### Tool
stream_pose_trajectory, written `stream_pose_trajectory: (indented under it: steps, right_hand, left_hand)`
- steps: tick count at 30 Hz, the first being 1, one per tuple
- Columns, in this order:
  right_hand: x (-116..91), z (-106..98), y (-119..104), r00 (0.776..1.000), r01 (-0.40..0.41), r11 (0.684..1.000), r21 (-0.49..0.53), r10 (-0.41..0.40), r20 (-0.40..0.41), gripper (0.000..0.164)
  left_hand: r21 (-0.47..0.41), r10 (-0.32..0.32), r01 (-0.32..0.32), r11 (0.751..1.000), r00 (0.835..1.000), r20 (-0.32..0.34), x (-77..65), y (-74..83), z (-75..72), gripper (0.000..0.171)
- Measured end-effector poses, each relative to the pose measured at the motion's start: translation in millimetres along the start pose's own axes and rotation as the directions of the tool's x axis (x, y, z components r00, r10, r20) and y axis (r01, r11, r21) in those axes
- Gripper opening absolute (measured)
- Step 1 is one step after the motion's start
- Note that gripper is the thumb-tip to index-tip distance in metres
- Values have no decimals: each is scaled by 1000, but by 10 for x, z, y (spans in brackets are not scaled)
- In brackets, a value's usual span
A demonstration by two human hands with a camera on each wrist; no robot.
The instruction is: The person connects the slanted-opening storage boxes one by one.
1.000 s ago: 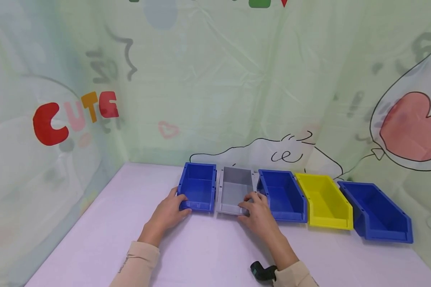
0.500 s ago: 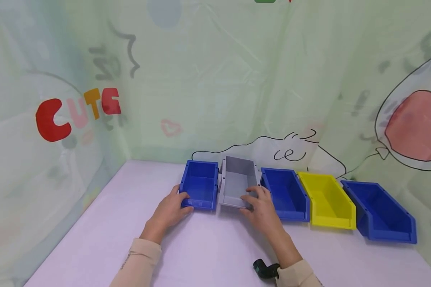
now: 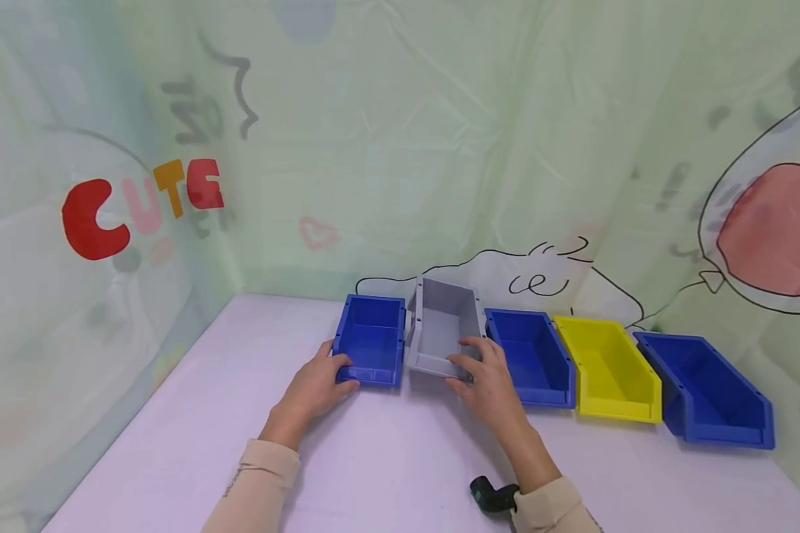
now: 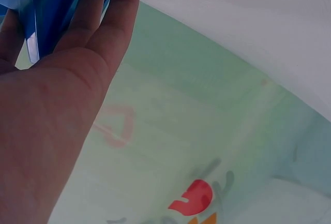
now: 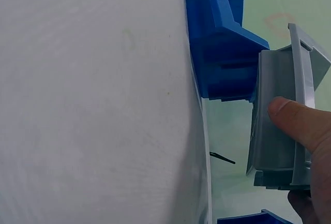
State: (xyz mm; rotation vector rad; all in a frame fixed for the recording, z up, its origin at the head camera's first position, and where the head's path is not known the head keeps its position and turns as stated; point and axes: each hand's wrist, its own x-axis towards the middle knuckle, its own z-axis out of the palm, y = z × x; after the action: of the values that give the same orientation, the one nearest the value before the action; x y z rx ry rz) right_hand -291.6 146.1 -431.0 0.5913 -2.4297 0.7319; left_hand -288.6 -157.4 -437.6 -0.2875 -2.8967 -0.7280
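My left hand point(image 3: 313, 389) grips the near left corner of the leftmost blue bin point(image 3: 373, 337), which sits on the table. In the left wrist view the fingers lie along the side of this blue bin point(image 4: 49, 12). My right hand point(image 3: 490, 377) holds the grey bin point(image 3: 440, 333) by its near right corner, fingers over the rim. In the right wrist view the thumb presses on the outside of the grey bin point(image 5: 276, 136), which hangs off the table, tilted, beside the blue bin point(image 5: 222, 58). Both bins look empty.
To the right stand a second blue bin point(image 3: 533, 359), a yellow bin point(image 3: 607, 370) and a third blue bin point(image 3: 707, 392), in a row on the white table point(image 3: 387, 466). A printed curtain point(image 3: 400, 148) hangs behind. A black device point(image 3: 492, 496) is strapped to my right wrist.
My right hand has raised the grey bin off the table, and it now stands higher than its neighbours and tilted. My left hand has kept its hold on the blue bin.
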Motion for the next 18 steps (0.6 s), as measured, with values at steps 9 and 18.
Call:
stream_pose_trajectory:
  steps: [9,18]
  right_hand:
    - [-25,28,5,1000,19,999,26,-18,-26,32]
    - [-11,48,23,1000,-25,999,28,25,4,33]
  left_hand:
    - [-4,-3,3,1000,1000,11,-23,31,-2,39]
    - [-6,3,-3,1000,1000,2,-13,15,-12,38]
